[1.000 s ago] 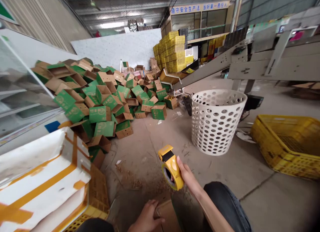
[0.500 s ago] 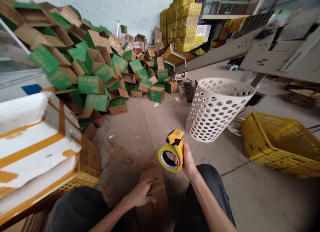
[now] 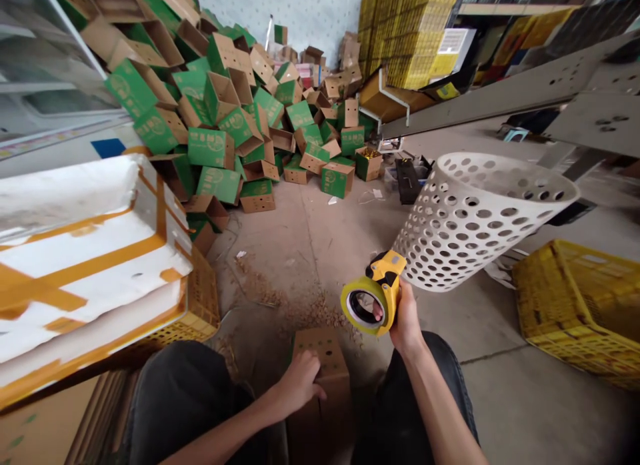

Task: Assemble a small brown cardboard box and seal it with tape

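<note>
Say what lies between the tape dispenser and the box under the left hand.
In the head view, only concrete floor with brown scraps lies between tape dispenser and cardboard box.

- Hidden under the left hand (image 3: 299, 383): near top corner of the brown carton (image 3: 323, 355)
- Mostly masked by the tape dispenser (image 3: 374, 297): fingers of the right hand (image 3: 406, 318)
- Cut off at the right edge: yellow crate (image 3: 575, 305)
- Cut off at the left edge: white taped board (image 3: 75, 251)
- Too small to read: print on the green boxes (image 3: 210, 148)
</note>
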